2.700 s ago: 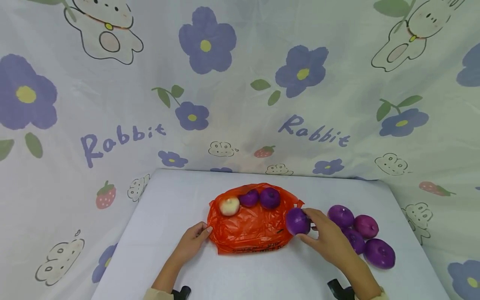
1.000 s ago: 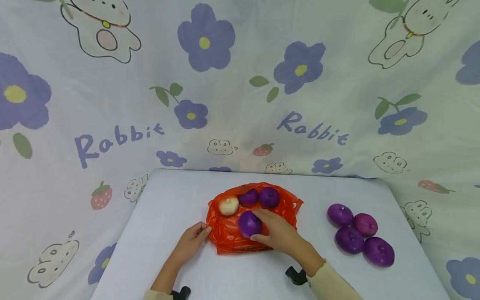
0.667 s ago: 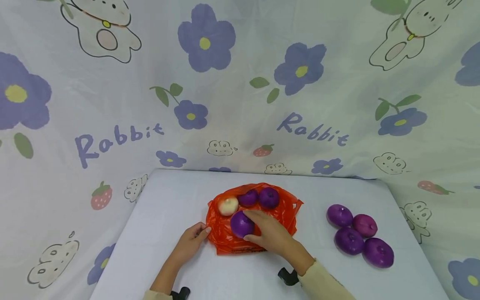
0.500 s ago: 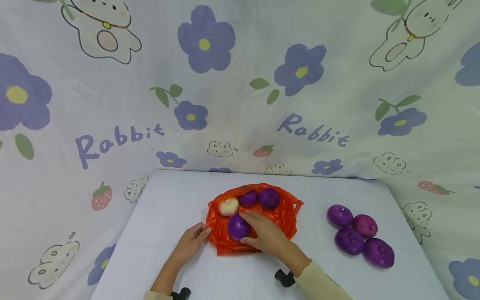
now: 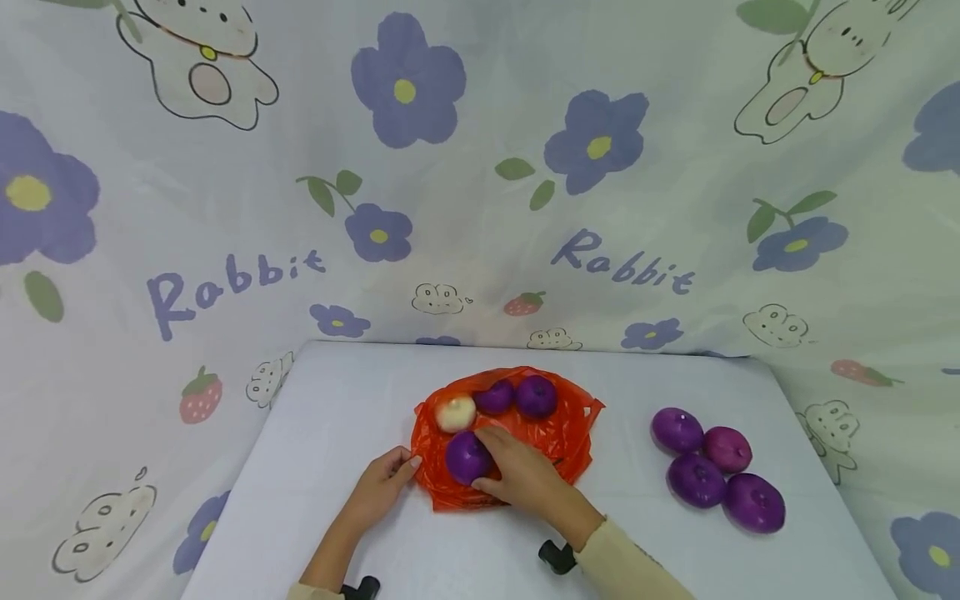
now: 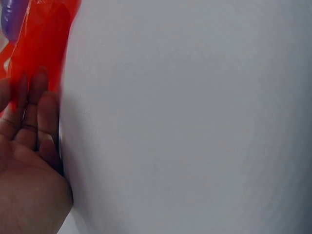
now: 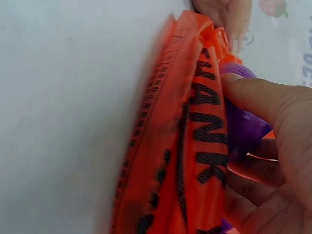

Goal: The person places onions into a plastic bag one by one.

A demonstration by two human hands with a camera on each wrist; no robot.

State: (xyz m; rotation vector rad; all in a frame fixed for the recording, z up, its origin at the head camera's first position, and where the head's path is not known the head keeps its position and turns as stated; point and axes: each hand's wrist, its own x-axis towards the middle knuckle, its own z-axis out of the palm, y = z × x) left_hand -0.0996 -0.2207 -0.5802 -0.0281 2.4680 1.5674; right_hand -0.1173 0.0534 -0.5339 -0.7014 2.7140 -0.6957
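An orange-red plastic bag point(image 5: 517, 454) lies spread on the table with its opening upward. My left hand point(image 5: 384, 482) pinches its left edge; in the left wrist view the thin film passes over the fingers point(image 6: 36, 105). With thumb and fingers, my right hand point(image 5: 525, 475) grips a purple onion point(image 5: 467, 457) inside the bag, toward its left front. The palm hides part of this onion. Behind it in the bag sit a pale whitish onion point(image 5: 455, 412) and two purple onions, the middle one point(image 5: 495, 397) and the right one point(image 5: 536, 396). In the right wrist view, the bag's printed side point(image 7: 207, 117) stands beside the gripped onion.
Several more purple onions point(image 5: 696, 480) lie clustered on the white table point(image 5: 330, 400), right of the bag. A cloth point(image 5: 480, 183) printed with flowers and rabbits hangs behind the table and down its sides. Black wrist devices point(image 5: 557, 557) sit at both wrists.
My right hand has carried the purple onion leftward from the bag's right edge to its left front. The left hand keeps its hold on the bag's edge.
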